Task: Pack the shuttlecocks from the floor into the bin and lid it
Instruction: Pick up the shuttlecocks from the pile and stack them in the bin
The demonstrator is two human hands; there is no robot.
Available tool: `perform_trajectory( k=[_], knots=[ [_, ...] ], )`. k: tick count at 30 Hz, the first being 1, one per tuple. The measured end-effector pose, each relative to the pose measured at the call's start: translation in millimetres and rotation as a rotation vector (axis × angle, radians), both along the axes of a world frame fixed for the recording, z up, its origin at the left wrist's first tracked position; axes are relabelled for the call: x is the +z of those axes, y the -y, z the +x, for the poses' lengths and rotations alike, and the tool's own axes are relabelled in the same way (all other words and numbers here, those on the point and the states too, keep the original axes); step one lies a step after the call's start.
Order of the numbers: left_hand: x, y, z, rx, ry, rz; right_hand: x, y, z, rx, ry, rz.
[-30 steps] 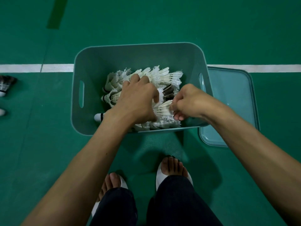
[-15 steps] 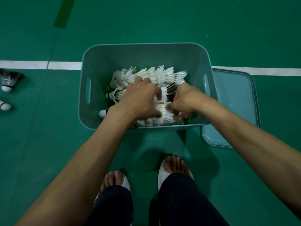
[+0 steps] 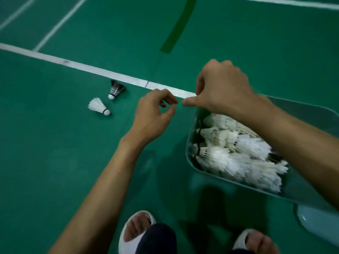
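Left hand (image 3: 154, 114) and right hand (image 3: 223, 87) forward, fingers curled, thumb tips nearly touching.

The right hand (image 3: 223, 88) hides its own fingertips. Below those fingers, its forearm covers some blurred white feather shuttlecocks (image 3: 238, 158) in the grey-green plastic bin (image 3: 300, 193), which the picture's edge cuts off.
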State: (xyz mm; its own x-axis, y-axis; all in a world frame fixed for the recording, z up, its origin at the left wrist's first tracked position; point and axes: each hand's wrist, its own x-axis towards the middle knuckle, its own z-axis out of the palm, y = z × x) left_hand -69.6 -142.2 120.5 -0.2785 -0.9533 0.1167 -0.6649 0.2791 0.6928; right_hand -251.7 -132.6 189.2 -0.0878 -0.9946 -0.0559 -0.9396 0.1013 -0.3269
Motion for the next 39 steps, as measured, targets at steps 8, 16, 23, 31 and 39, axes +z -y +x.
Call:
perform_trajectory(
  k=[8, 16, 23, 31, 39],
  knots=[
    [-81, 56, 111, 0.44, 0.203, 0.283, -56, 118, 99, 0.141, 0.245, 0.317],
    [-119, 115, 190, 0.727, 0.233, 0.36, -150, 224, 203, 0.143, 0.559, 0.39],
    [-145, 139, 198, 0.647, 0.221, 0.193, -176, 236, 251, 0.214, 0.478, 0.347],
    [-111, 133, 152, 0.623, -0.009, 0.162, -149, 219, 212, 0.169, 0.333, 0.245],
    [-21, 88, 35, 0.305, -0.155, 0.043, -50, 140, 98, -0.062, 0.391, -0.15]
  ],
)
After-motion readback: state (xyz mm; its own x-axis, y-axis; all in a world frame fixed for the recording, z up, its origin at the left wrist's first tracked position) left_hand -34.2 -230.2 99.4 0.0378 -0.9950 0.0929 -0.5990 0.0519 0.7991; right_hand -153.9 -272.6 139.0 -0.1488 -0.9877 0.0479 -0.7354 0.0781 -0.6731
